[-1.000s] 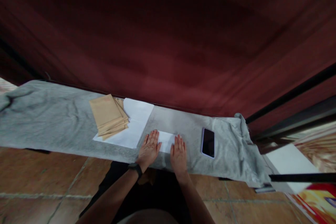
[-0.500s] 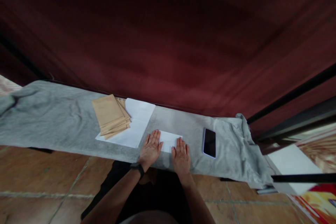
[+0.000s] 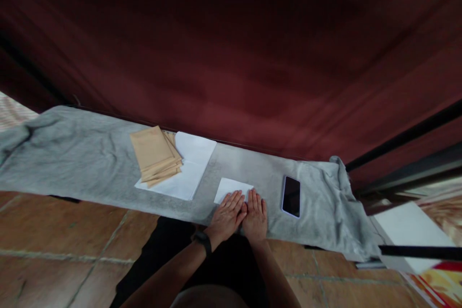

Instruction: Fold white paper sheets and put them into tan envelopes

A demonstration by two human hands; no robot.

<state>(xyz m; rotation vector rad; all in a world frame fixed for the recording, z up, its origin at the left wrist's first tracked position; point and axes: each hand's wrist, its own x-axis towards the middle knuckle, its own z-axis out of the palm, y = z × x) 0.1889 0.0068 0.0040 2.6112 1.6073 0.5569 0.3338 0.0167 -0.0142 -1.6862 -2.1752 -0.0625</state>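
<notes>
A small white piece of paper (image 3: 230,187), apparently folded, lies on the grey cloth in front of me. My left hand (image 3: 227,214) rests flat on its near part, fingers stretched out and pointing away from me. Beside it, thumb side close to the left, my right hand (image 3: 256,214) lies flat at the paper's right edge. Both palms face down, and they cover the paper's near right portion. Neither hand grips anything.
To the left, several brown envelopes (image 3: 153,149) lie fanned over larger white sheets (image 3: 197,154). A phone (image 3: 291,197) with a pale purple edge lies on the right. Grey cloth (image 3: 90,154) covers the narrow table. A dark red curtain-like surface (image 3: 231,82) rises behind it.
My left hand has slid right across the paper, from its left edge to close beside my right hand. More of the paper's left part now shows. The view has shifted slightly.
</notes>
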